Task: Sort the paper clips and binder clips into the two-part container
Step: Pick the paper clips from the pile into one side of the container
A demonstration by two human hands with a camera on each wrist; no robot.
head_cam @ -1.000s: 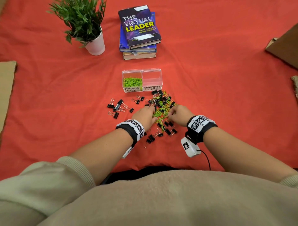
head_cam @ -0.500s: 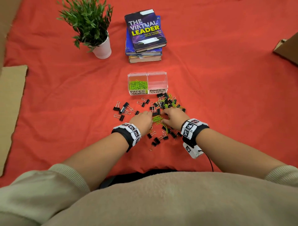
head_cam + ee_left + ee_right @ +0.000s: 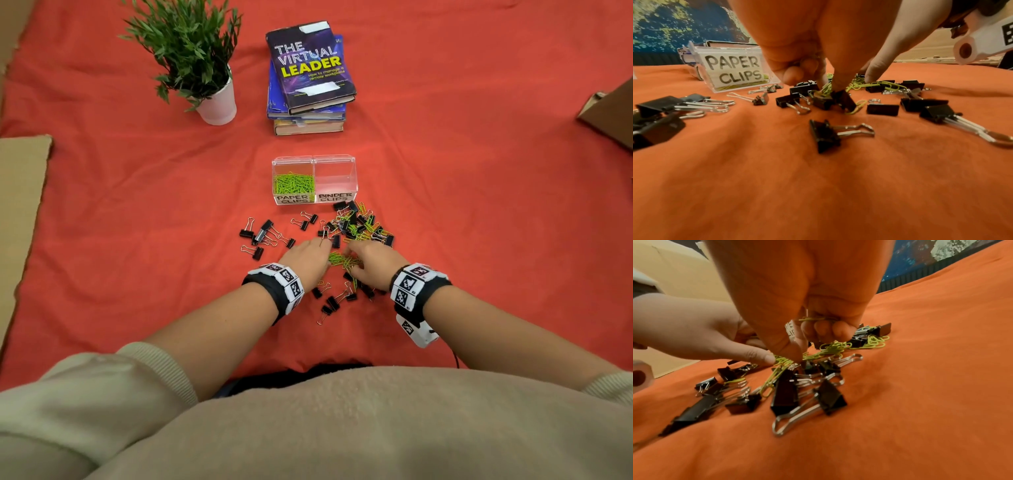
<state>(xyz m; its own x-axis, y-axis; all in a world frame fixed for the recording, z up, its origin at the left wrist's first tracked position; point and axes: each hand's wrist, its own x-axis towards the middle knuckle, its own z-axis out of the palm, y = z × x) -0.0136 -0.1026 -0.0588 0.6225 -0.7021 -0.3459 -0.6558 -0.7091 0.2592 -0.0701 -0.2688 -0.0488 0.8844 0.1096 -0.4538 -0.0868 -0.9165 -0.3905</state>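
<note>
Drawn closer together since a second ago, left hand (image 3: 310, 257) and right hand (image 3: 371, 262) both pinching green paper clips (image 3: 342, 259) amid black binder clips (image 3: 356, 224) just before the two-part container (image 3: 314, 161).

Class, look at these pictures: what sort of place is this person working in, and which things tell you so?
Probably a staged home or office desk set up for a sorting exercise: a red cloth covers the surface, with a stack of books, a potted plant and a labelled two-part container of clips.
</note>
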